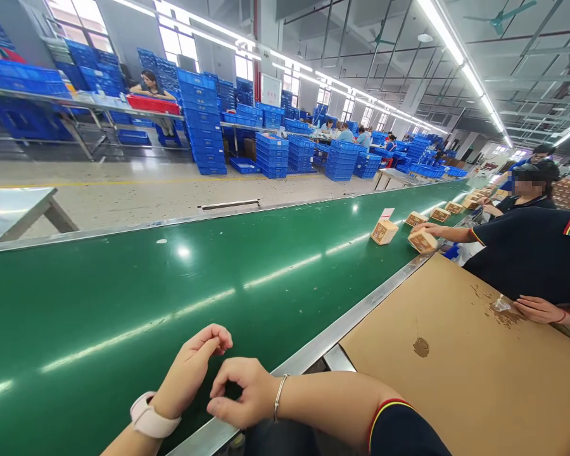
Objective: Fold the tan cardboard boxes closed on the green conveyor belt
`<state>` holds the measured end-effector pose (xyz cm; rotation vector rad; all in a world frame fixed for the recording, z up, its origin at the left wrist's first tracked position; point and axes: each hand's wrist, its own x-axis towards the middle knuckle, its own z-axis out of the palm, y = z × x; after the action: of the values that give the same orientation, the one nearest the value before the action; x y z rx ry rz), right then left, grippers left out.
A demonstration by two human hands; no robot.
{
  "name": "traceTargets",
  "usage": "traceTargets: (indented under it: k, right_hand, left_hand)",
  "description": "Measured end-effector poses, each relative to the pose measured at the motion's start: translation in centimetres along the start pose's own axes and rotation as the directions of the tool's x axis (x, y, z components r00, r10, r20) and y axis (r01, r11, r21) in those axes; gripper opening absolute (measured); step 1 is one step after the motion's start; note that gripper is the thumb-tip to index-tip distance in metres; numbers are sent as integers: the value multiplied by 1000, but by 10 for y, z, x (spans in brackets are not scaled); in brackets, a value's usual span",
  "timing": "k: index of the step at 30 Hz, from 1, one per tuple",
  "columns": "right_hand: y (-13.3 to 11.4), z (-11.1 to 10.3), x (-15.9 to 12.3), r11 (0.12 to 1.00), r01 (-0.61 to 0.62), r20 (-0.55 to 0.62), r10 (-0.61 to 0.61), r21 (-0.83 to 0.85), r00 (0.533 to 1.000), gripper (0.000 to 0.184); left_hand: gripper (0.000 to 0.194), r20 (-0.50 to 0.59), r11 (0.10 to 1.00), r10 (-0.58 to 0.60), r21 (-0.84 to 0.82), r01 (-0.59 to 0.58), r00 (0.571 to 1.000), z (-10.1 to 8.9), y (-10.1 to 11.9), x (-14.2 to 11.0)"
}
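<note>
My left hand, with a pale watch band at the wrist, hovers over the green conveyor belt. Its fingers are curled in towards the thumb, and I see nothing in them. Just to its right is my right hand, wearing a thin metal bangle. Thumb and fingers there are bent but apart, with a gap between them and nothing held. Both hands are near the belt's metal edge, apart from each other. Farther along the belt stands a small wooden-looking box with a card sticking up behind it.
A co-worker's hand at the right holds a similar box; more boxes line the belt beyond. The co-worker's other hand rests by wood-coloured bits on a cardboard sheet. Blue crates are stacked across the aisle.
</note>
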<state>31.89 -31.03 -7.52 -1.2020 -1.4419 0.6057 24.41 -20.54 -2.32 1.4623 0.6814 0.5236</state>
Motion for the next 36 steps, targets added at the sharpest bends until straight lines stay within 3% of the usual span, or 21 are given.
traceTargets:
  k: [5,8,13,17,23,27,31,36]
  right_hand:
    - [-1,-5,1,995,-93,-95,97,43,991,24]
    - [2,-3,0,979,-136,-129,156,155,979,27]
    - [5,-2,-2,944,-145,-121,187,296,975,45]
    - [6,-2,-2,943,-129,-114,171,306,979,49]
    - [10,-9,-2,919,-140,-156,210,368,965,54]
    - [7,-21,-3,905,-162,-155,239,392,959,41]
    - [5,-32,-6,927,-138,-230,227,348,946,39]
    - [10,-37,-6,944,-110,-345,219,310,913,31]
  left_hand:
    - [17,-44,995,97,4,-97,994,-1,1,-2]
    - [16,-37,990,138,30,-137,990,1,0,-2]
    - [13,-44,992,121,-38,-123,992,1,-2,-2]
    - [13,30,995,55,-90,-52,998,3,1,-4]
    - [15,40,998,52,17,-53,998,10,4,0]
    - [20,153,994,61,86,-74,986,16,4,4]
    - [22,326,960,113,208,-188,938,26,2,6]
    - [22,325,909,180,305,-283,928,31,-5,11]
